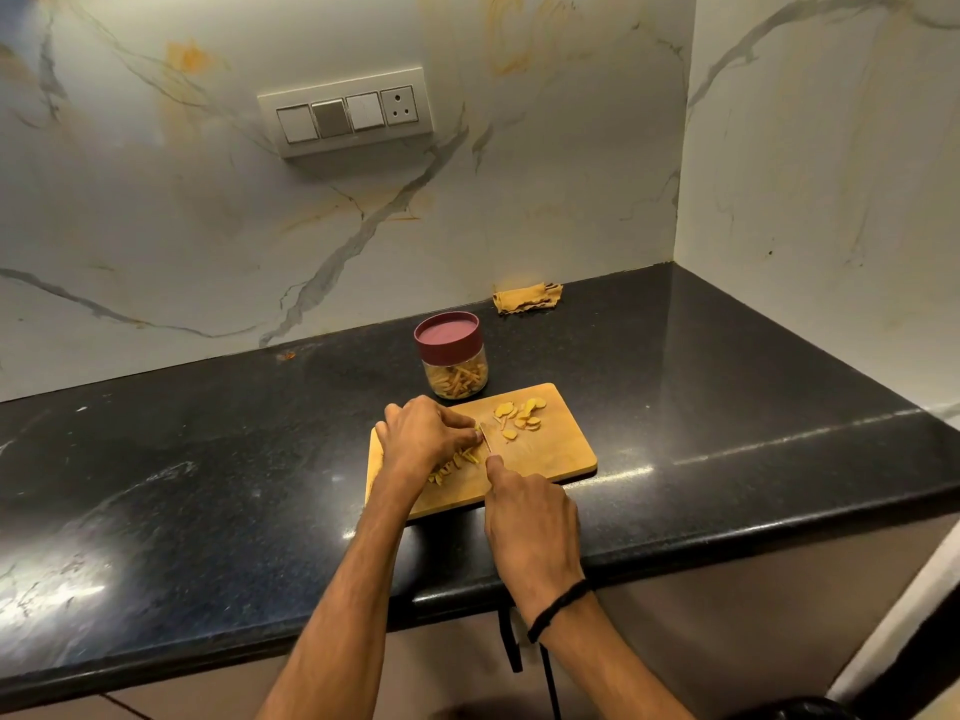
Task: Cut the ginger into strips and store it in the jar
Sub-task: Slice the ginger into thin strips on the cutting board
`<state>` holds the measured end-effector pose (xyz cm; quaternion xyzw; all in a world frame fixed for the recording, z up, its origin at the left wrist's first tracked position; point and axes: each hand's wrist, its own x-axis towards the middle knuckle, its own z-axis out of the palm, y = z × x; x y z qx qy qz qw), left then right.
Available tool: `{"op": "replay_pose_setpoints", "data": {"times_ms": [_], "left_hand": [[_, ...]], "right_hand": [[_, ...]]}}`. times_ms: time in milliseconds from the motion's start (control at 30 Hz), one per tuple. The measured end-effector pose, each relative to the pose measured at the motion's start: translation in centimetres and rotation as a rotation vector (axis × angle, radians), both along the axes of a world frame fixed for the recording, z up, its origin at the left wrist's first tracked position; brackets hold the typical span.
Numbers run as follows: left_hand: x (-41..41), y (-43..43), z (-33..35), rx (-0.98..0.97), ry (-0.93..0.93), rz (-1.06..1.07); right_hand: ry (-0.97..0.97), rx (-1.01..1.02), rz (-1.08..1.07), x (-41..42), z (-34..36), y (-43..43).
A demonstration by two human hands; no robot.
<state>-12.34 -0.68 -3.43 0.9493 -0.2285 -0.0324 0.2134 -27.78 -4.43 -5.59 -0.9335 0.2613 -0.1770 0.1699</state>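
Two lots of ginger lie on the board [545,454]: uncut slices [519,414] towards its far right, and cut strips [457,462] near its left, partly under the left hand [423,431]. That hand is curled with fingertips together, pinning what seems to be a small stack of slices at the board's middle; the piece itself is mostly hidden beneath the fingers. The knife [485,438] stands just right of those fingertips, almost touching them, its blade running away from the person and slightly left. The right hand [530,517] is clamped on the handle, forefinger stretched along the top, coming in from the near edge.

So the cut line sits between the two hands, and the stack must feed rightward into the blade, or the blade step leftward towards the fingers. The left hand is nearer the ginger; the right only steers. The narrow gap at the fingertips is the risk, in my judgement.

Beyond the board's far edge stands the jar [456,363], lid on, already part filled with strips. A cloth [527,297] lies farther back on the dark surface [208,459], well apart.
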Motion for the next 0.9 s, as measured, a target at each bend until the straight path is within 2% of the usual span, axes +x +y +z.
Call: {"op": "replay_pose_setpoints", "data": {"times_ms": [267, 500, 900], "left_hand": [[-0.3, 0.0, 0.1, 0.011, -0.005, 0.010], [-0.3, 0.2, 0.0, -0.028, 0.003, 0.010], [-0.1, 0.2, -0.3, -0.005, -0.019, 0.004]], "right_hand": [[-0.048, 0.090, 0.005, -3.4, 0.2, -0.3], [-0.122, 0.200, -0.043, -1.5, 0.9, -1.3], [-0.145, 0.176, -0.020, 1.4, 0.5, -1.5]]}}
